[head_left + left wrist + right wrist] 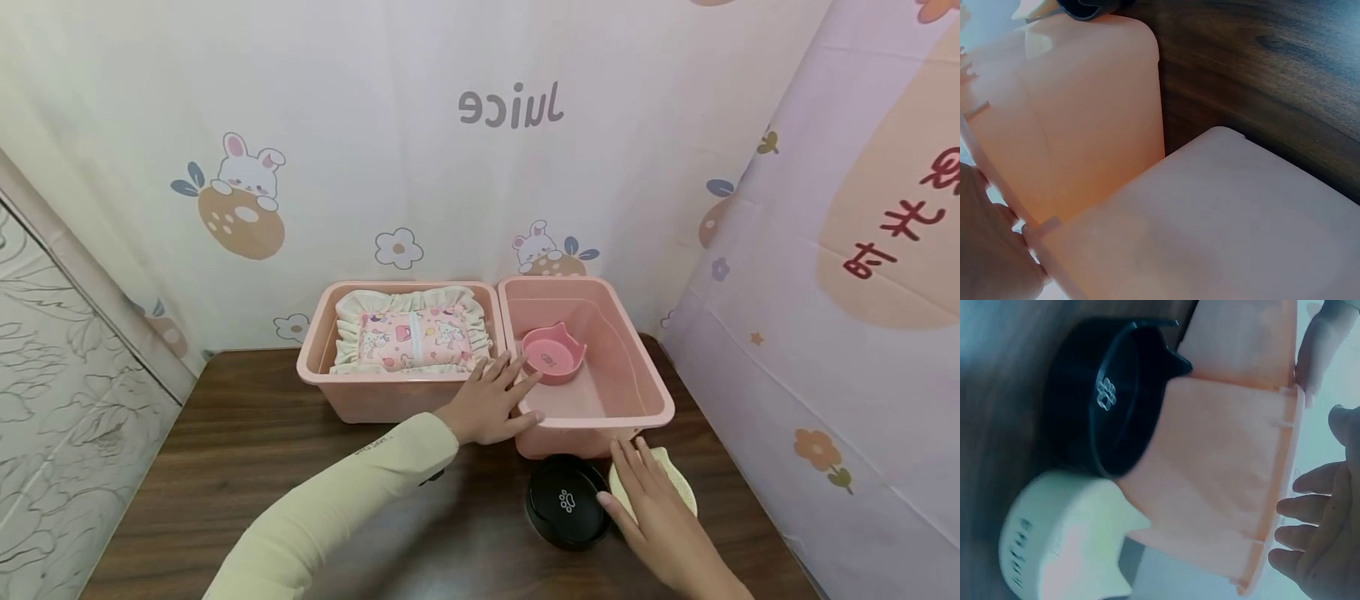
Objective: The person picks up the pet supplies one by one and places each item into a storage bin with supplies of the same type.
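Note:
My left hand (pixel 487 404) lies with its fingers spread over the adjoining front rims of two pink bins. Inside the right bin (pixel 651 371) sits a pink cat-eared pet bowl (pixel 553 354). My right hand (pixel 660 521), fingers extended and holding nothing, is over the pale yellow cat-eared bowl (pixel 681 485) and partly hides it in the head view. In the right wrist view, that hand's fingers (pixel 1304 509) are apart from the bowls, near the bin's rim. A black bowl (pixel 1075 394) with a white paw print stands beside the yellow one, before the right bin.
The left bin (pixel 367 400) holds a frilled pink-and-cream printed cushion (pixel 416 337). Both bins stand side by side on a dark wooden table (pixel 225 450), close to a printed curtain (pixel 337 167) at the back. Another printed curtain (pixel 750 400) hangs along the right edge.

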